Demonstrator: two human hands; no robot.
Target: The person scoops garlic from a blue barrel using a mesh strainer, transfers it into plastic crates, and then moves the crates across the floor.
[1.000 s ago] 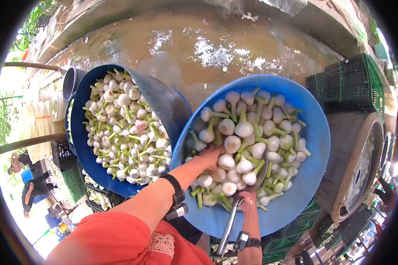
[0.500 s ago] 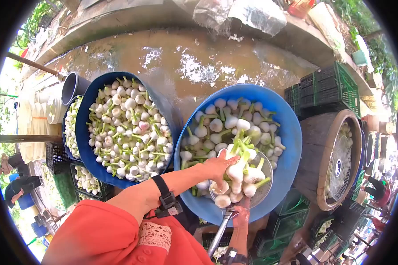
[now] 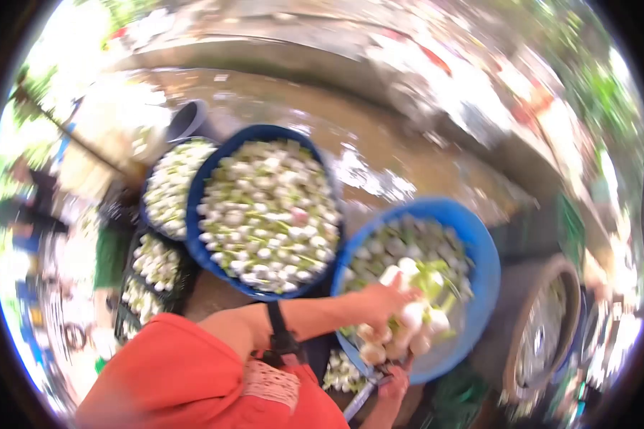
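Note:
A pile of garlic bulbs [image 3: 412,316] with green stems sits in a round wire skimmer, above the right blue tub [image 3: 485,275]. My left hand [image 3: 381,304] reaches across from the left, its fingers curved over the bulbs and blurred by motion. Low at the tub's near edge, my right hand [image 3: 393,385] is closed on the skimmer where its metal handle [image 3: 360,402] meets the bowl. More garlic lies deeper in this tub, partly hidden by the pile and my left hand. The skimmer's rim is mostly covered or smeared.
Left of it stands a dark blue tub [image 3: 193,207] full of garlic, with a smaller tub of garlic [image 3: 182,182] beside it. Crates of garlic [image 3: 155,263] are farther left. A tilted brown barrel [image 3: 511,322] stands at right. Wet ground [image 3: 279,107] and a low concrete ledge [image 3: 308,64] lie beyond.
The view has swung, so the tubs sit lower and the left tub farther right. Both hands remain at the loaded skimmer, and the picture is blurrier.

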